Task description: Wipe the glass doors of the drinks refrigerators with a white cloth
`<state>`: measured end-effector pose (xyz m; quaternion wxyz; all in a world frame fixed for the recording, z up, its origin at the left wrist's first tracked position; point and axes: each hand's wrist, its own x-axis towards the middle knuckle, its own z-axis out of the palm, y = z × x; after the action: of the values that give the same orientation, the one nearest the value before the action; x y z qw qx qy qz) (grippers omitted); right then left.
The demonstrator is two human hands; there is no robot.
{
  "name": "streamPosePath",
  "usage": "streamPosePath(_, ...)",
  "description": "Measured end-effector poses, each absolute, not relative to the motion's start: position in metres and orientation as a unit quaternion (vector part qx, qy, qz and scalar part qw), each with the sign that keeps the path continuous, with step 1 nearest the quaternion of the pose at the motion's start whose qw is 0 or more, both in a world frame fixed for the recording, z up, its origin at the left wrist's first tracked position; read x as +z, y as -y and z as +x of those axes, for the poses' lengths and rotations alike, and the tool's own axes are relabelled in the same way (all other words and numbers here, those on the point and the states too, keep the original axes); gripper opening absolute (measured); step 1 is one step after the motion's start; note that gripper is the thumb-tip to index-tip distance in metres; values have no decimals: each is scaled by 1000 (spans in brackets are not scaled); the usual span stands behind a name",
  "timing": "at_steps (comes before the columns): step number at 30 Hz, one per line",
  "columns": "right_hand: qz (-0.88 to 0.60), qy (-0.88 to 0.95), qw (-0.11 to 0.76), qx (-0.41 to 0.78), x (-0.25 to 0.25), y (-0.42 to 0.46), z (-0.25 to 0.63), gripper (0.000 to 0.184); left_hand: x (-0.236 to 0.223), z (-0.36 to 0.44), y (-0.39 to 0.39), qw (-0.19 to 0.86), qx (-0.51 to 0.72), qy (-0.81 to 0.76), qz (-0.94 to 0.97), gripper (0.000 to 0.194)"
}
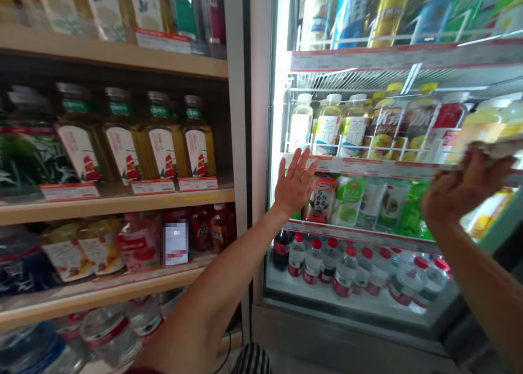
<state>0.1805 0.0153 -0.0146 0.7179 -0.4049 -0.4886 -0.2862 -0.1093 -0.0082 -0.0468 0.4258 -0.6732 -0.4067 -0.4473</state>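
Note:
My left hand (295, 186) is raised with fingers spread, holding nothing. It is in front of the lit drinks cooler, its fingertips close to the price-strip edge (351, 166) of a wire shelf; whether they touch it I cannot tell. Nearest it are a red tea bottle (322, 200) and white-capped tea bottles (328, 124). On the right, my right hand (466, 186), blurred by motion, is closed on a crumpled, brownish-grey cloth (500, 149). That hand is in front of the same shelf's right part, by a pale yellow bottle (484, 123).
Small red-capped water bottles (345, 270) stand on the cooler's floor. Cans and bottles (351, 14) fill its top shelf. To the left, a wooden rack (122, 200) carries amber bottles (161, 140) and other drinks. A narrow upright post (241, 145) separates rack and cooler.

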Motion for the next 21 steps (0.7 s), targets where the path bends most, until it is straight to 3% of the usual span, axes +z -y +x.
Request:
streamPosePath(4, -341, 688, 502, -397, -48, 3, 100, 44, -46, -112, 9, 425, -461, 392, -673, 44)
streamPosePath(7, -303, 768, 385, -413, -69, 6, 94, 48, -46, -114, 9, 417, -472, 376, -680, 44)
streamPosePath(9, -356, 720, 423, -418, -71, 1, 128, 48, -47, -115, 8, 416, -478, 366, -682, 45)
streamPosePath(15, -512, 390, 670, -371, -38, -18, 224, 53, -48, -112, 6, 456, -493, 347, -655, 49)
streamPosePath(18, -471, 453, 643, -399, -38, -11, 182, 52, -47, -112, 7, 461, -492, 340, -656, 51)
streamPosePath(21, -394, 620, 516, -440, -58, 0, 124, 55, -47, -114, 6, 464, -487, 338, -658, 50)
